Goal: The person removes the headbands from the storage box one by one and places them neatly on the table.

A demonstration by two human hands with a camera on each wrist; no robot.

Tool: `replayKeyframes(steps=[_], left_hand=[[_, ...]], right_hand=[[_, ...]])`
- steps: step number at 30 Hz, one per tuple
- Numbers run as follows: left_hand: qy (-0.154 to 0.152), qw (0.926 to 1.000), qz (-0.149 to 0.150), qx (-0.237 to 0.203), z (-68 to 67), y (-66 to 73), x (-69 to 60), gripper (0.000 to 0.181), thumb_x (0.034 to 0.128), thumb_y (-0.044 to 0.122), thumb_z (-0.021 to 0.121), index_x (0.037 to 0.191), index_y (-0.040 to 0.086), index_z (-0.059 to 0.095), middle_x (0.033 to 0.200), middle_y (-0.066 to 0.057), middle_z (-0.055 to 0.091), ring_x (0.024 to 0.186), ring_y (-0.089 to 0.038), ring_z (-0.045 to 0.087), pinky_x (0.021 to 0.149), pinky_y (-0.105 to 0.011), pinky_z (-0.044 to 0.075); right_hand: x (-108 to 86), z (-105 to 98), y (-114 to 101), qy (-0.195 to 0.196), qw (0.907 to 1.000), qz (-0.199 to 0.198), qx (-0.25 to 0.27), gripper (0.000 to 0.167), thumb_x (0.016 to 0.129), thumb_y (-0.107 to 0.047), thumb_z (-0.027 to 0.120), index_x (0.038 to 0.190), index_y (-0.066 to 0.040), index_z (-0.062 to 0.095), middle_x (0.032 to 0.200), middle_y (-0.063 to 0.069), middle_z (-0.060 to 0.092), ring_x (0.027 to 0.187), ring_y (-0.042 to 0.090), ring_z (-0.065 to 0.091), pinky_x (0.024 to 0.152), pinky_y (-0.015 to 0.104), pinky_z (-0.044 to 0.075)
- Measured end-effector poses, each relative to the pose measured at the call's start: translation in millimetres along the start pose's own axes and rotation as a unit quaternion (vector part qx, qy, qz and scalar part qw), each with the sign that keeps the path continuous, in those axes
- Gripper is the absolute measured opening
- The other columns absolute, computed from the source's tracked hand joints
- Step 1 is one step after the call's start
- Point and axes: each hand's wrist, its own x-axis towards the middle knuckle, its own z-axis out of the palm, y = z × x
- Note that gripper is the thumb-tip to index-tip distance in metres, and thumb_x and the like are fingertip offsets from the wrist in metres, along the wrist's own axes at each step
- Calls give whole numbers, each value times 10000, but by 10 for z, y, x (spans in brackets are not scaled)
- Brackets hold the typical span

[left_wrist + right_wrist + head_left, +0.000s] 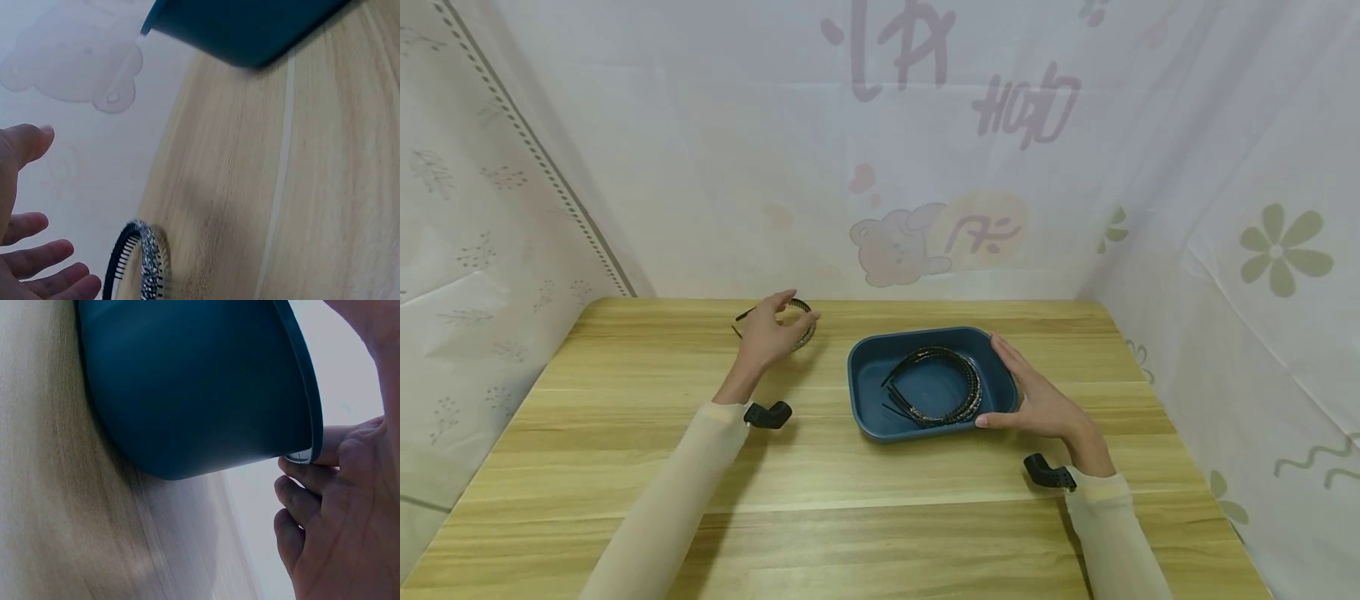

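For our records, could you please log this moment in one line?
left hand: near loose headband; right hand: holding bin; bin contents: headbands

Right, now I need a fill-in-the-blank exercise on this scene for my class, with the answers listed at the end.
1. The blue tub is gripped at its end by the person's ____ hand.
2. The headband nearest the other hand lies outside the tub, while the remaining headbands lie ____ it.
3. The tabletop shows the grain of ____.

Missing words: right; inside; wood.

The tub (867, 404) looks like smooth plastic; the toothed headband (149, 259) is rough with glitter; the tabletop (880, 537) looks wood-grained.
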Motion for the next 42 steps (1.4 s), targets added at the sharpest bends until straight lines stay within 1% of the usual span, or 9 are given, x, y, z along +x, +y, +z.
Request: replayKeyframes(steps=[6,15,17,18,22,24,25,29,42], left_hand=[[-116,9997,152,161,42,89,-39,802,975,477,681,1594,81,360,1638,-189,355,1502,-412,359,1152,-617,409],[-308,9975,512,386,136,317,-119,878,953,551,679,1613,101,316,1659,-173,321,1542,-408,282,1214,-627,311],[-363,9966,639,377,162,368,-137,881,952,552,680,1612,97,316,1656,-171,326,1536,-408,296,1210,-622,321],[-390,9962,684,362,176,393,-147,884,949,559,680,1612,101,316,1651,-168,334,1486,-419,366,1183,-614,361],[-429,9944,864,434,231,483,-181,892,937,588,679,1610,117,328,1643,-152,358,1466,-407,398,1172,-609,377],[-464,9936,928,451,261,523,-198,895,933,593,681,1610,124,331,1642,-148,362,1472,-401,395,1176,-612,371],[-475,9931,978,444,274,543,-206,892,933,585,686,1610,124,333,1644,-149,359,1523,-387,332,1205,-616,334],[-581,9919,1068,354,338,613,-235,892,927,565,705,1617,147,324,1649,-146,352,1540,-375,307,1215,-617,318],[-961,9870,1276,178,546,869,-356,881,919,531,733,1618,180,327,1649,-109,359,1534,-347,329,1216,-591,338]], right_hand=[[11,4,22,-1,10000,-37,-15,1274,774,-413,905,1672,-212,25,1748,73,19,1602,400,63,1175,761,209],[4,-3,27,22,10000,-79,19,1278,767,-399,914,1672,-199,34,1747,81,23,1604,392,57,1184,751,207],[5,-2,32,26,10000,-91,19,1279,766,-398,915,1672,-198,35,1747,82,25,1604,392,58,1184,751,209],[6,-2,34,27,9999,-97,20,1279,766,-396,915,1672,-198,35,1747,83,26,1604,393,59,1183,752,210],[7,-1,32,25,9999,-107,19,1279,766,-399,915,1672,-205,34,1747,81,25,1604,391,59,1183,751,212],[9,-1,32,26,9999,-114,13,1279,766,-397,916,1672,-201,34,1748,80,25,1603,393,62,1181,752,215],[9,-1,30,26,9999,-113,12,1280,766,-398,915,1672,-200,34,1748,78,25,1603,393,63,1181,752,215],[11,-2,27,29,9999,-104,4,1279,766,-401,915,1672,-192,37,1747,78,28,1602,397,69,1179,753,218],[6,-5,26,15,10000,-59,16,1270,773,-410,907,1672,-206,34,1748,65,23,1602,398,63,1178,758,211]])
